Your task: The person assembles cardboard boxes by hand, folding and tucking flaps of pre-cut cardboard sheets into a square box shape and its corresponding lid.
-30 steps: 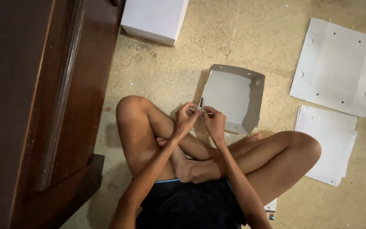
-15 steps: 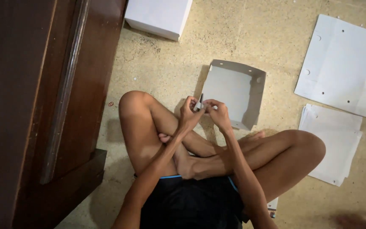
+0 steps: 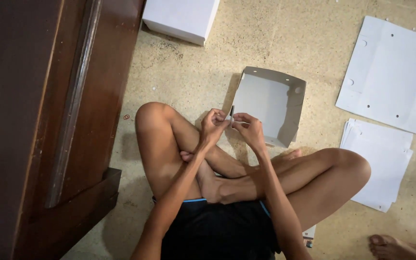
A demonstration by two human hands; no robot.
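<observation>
From my remote seat, I saw the left hand (image 3: 214,126) and right hand (image 3: 248,130) meeting above the crossed legs, fingers pinched narrow on a small dark item (image 3: 232,112) at the near edge of a half-folded white cardboard box (image 3: 268,103). Beyond lay flat punched sheets (image 3: 391,72), a stack of sheets (image 3: 379,159), and a closed white box (image 3: 181,19) beside the wooden door (image 3: 49,96).

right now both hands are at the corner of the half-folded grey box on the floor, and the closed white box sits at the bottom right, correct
Not quite. In the head view the closed white box sits at the top, left of centre. Both hands, left and right, are at the grey box's corner.
</observation>
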